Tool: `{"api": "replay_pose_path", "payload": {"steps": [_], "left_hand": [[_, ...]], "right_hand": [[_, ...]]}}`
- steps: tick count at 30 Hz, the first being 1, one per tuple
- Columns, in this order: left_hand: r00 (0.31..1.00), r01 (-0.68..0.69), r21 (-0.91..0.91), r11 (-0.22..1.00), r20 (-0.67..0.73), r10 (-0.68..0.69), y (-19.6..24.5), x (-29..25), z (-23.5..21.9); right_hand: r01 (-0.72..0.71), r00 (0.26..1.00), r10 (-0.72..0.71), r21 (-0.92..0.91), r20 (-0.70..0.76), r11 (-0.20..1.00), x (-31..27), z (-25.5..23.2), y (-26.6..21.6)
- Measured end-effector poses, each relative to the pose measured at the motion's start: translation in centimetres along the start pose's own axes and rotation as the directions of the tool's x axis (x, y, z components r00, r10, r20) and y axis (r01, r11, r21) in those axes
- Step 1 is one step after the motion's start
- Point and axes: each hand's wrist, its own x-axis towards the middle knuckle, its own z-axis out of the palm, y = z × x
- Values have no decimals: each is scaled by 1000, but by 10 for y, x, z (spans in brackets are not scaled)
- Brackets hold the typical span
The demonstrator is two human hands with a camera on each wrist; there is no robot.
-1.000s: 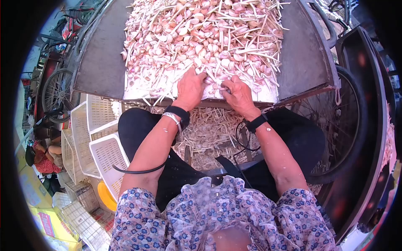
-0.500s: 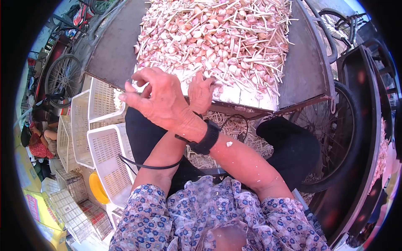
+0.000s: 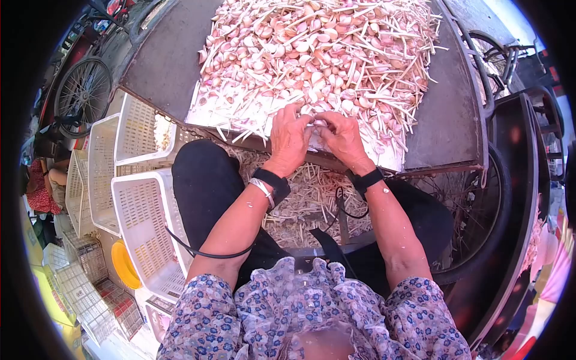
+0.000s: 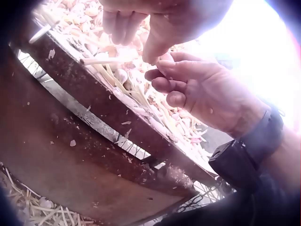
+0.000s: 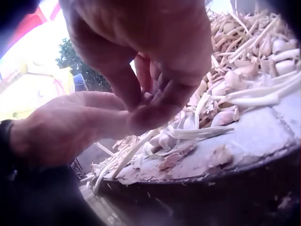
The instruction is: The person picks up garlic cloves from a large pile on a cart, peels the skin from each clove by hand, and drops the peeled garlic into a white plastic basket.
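Observation:
Garlic cloves and pale stems lie heaped on a cart bed, their near side close to the front edge. Just over that edge the left hand and right hand meet at the fingertips. The left wrist view has the left hand above, its thumb and finger pinching at a small pinkish clove, which the curled right hand also grips. From the right wrist, the right hand partly hides the clove and the left hand comes in from the left.
White plastic crates stand left of the legs, with a yellow basin beyond them. Stems litter the ground below the cart's metal edge. A wheel is at far left; a person in red sits below it.
Half a second ago the right hand was raised across the left wrist, over the left side; it has returned to the right and meets the left hand's fingertips. The head view has shifted slightly.

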Motion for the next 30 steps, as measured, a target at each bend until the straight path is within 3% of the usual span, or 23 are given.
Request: {"api": "replay_pose_path", "payload": {"steps": [1, 2, 3, 5, 8, 9, 10, 11, 12, 14, 16, 17, 19, 24, 30], "left_hand": [[999, -11, -31, 999, -36, 9, 6, 4, -8], [997, -23, -65, 998, -68, 19, 14, 6, -15], [996, 49, -263, 964, -53, -66, 23, 8, -21], [977, 184, -614, 768, 27, -213, 43, 8, -34], [971, 149, -859, 489, 34, -236, 86, 8, -74], [995, 42, -824, 565, -15, -97, 102, 8, -99], [999, -54, -817, 575, -47, 28, 125, 4, -130], [984, -150, -789, 596, -63, 164, 146, -1, -159], [951, -249, -765, 595, -78, 298, 167, -7, -188], [844, -426, -744, 515, -123, 521, 189, -27, -226], [756, -601, -677, 425, -309, 577, 217, -40, -239], [745, -644, -639, 420, -400, 534, 228, -48, -239], [734, -678, -580, 451, -508, 450, 243, -67, -242], [725, -689, -607, 396, -579, 372, 232, -89, -268], [635, -754, -485, 444, -711, 301, 198, -112, -301]], "right_hand": [[-130, 991, 131, 204, 8, 970, -2, -1, -3], [-249, 968, 231, 440, 95, 863, -2, -9, -16], [-251, 967, 239, 516, 90, 819, -5, -14, -30], [-241, 965, 250, 656, 82, 715, -16, -21, -62], [-57, 995, 97, 723, -14, 689, -41, -34, -124], [24, 998, 32, 736, -61, 677, -54, -41, -149], [175, 984, -123, 641, -125, 747, -71, -49, -176], [324, 946, -277, 526, -168, 786, -86, -58, -201], [528, 842, -495, 519, -215, 673, -94, -63, -221], [627, 656, -745, 637, -123, 447, -107, -81, -253], [661, 532, -831, 693, -162, 288, -119, -84, -273], [781, 442, -839, 595, -317, 187, -121, -68, -284], [859, 374, -806, 500, -458, 115, -131, -52, -300], [865, 377, -768, 493, -518, 91, -139, -21, -327], [727, 503, -749, 679, -432, 97, -136, 34, -351]]}}
